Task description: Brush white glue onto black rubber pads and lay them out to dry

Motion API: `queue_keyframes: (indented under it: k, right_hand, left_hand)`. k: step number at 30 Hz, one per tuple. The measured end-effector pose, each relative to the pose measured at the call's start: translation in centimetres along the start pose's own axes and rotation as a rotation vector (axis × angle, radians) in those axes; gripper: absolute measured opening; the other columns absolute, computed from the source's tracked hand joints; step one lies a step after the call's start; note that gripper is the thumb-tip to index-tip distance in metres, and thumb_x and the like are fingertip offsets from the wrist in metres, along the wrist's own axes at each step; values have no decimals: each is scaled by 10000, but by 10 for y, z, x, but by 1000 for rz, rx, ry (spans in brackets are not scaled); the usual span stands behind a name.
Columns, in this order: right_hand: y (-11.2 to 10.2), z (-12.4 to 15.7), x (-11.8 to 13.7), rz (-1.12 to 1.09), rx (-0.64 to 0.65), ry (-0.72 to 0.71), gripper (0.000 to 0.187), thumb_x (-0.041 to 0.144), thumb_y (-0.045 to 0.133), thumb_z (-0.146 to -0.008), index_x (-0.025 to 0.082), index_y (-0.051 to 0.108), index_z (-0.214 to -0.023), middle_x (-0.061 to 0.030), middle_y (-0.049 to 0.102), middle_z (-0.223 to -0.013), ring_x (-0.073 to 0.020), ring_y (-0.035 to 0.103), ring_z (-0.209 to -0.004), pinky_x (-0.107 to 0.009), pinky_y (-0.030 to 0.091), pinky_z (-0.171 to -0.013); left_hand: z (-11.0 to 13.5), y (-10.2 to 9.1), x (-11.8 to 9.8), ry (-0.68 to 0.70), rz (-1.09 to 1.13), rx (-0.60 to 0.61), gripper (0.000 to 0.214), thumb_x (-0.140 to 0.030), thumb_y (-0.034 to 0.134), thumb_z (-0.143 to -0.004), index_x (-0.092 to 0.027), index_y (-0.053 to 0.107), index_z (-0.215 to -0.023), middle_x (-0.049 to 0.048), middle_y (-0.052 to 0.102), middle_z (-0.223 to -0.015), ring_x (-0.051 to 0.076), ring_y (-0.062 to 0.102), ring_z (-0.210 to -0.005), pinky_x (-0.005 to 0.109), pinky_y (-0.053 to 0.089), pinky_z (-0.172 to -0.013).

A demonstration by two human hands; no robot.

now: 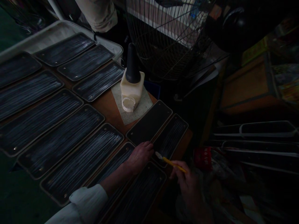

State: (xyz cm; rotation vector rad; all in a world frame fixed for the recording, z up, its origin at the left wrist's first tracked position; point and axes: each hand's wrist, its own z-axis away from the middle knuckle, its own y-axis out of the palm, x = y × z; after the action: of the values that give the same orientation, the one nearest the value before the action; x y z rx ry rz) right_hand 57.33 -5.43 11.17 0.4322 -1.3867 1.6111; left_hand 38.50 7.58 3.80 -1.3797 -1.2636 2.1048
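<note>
My right hand (184, 179) is closed round the yellow handle of a small brush (174, 165), its pale bristle tip over the near end of a streaked black panel (171, 137). My left hand (141, 154) rests at the near left edge of that panel, fingers bent and close together; the fingertips are hidden. Just beyond it lies a plain black panel (150, 121) with no streaks. A cream glue bottle (133, 88) with a tall black cone on top stands on a grey sheet (128, 117).
Several streaked black panels (83, 161) cover the left of the brown tabletop (105, 105). A pale tray rim (60, 28) runs behind. A wire-caged fan (163, 40) stands at the back, near a person's sleeve (100, 15). At right are a red can (202, 158) and a brown box (245, 84).
</note>
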Motion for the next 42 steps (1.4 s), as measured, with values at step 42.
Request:
queue_keyframes:
  k: [42]
  right_hand:
    - [-2, -10, -40, -294, -223, 200, 359, 536, 523, -920, 208, 609, -1037, 6, 668, -649, -166, 651, -577, -244, 470, -497]
  left_hand:
    - [1, 2, 3, 1, -17, 38, 211, -267, 477, -981, -162, 635, -888, 75, 616, -1017, 222, 544, -986, 357, 483, -882]
